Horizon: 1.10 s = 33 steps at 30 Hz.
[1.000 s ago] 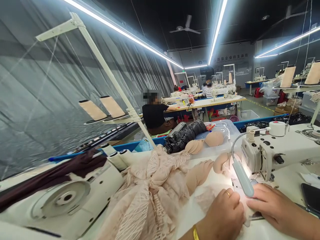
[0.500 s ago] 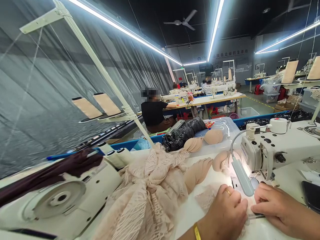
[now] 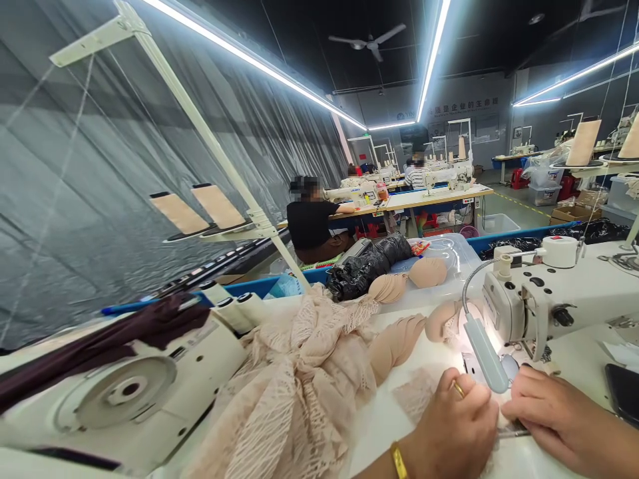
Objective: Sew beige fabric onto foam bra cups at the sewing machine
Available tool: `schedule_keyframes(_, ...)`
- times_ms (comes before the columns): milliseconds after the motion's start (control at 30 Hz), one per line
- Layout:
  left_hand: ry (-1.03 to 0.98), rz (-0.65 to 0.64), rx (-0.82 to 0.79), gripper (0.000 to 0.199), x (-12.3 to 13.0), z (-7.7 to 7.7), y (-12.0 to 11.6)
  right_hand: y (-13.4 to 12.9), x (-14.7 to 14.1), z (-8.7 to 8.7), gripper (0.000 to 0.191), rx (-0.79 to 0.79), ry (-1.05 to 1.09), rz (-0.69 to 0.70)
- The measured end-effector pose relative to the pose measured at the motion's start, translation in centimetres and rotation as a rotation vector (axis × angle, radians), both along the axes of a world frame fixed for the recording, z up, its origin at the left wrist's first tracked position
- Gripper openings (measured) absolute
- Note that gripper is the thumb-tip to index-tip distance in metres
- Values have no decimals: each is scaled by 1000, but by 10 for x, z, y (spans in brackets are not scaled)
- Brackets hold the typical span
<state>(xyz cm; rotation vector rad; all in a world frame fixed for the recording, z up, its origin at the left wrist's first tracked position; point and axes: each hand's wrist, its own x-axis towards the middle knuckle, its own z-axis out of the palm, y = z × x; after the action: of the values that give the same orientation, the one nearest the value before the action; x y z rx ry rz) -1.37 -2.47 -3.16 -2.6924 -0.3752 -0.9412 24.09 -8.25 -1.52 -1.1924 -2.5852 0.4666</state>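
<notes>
My left hand [image 3: 456, 416], with a ring and a yellow wristband, is closed at the front of the white sewing machine [image 3: 564, 286]. Its fingers press on a piece of pale beige lace [image 3: 417, 389] whose edge shows to the left of them. My right hand [image 3: 559, 409] sits close by on the other side, fingers curled together, what they grip hidden from view. A grey lamp [image 3: 485, 352] on a bendable neck hangs just above both hands and covers the needle area. Behind the lamp, a beige bra cup [image 3: 442, 319] lies on the machine table.
A heap of beige lace fabric [image 3: 299, 372] and stacked bra cups [image 3: 397, 342] lie to the left. Another machine [image 3: 124, 392] with dark cloth [image 3: 110, 339] stands far left. A black plastic bag [image 3: 372, 263] and a clear bin [image 3: 459, 256] are behind. A phone [image 3: 624, 389] lies right.
Both hands stay almost in place, my left hand a touch further right. The whole view has shifted slightly with the head.
</notes>
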Motion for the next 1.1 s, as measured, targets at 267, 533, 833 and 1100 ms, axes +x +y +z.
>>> schedule_keyframes(267,13,44,80,10,7,-8,2,2,-2,-7,37,18,-12,-32)
schedule_keyframes(533,90,46,-11,17,7,4,10,10,2,-27,35,156,133,-88)
schedule_keyframes(833,157,9,-174,14,15,11,33,17,7,-37,38,220,42,-228)
schedule_keyframes(1100,209,-2,-248,9,17,19,41,22,16,-46,40,318,81,-258)
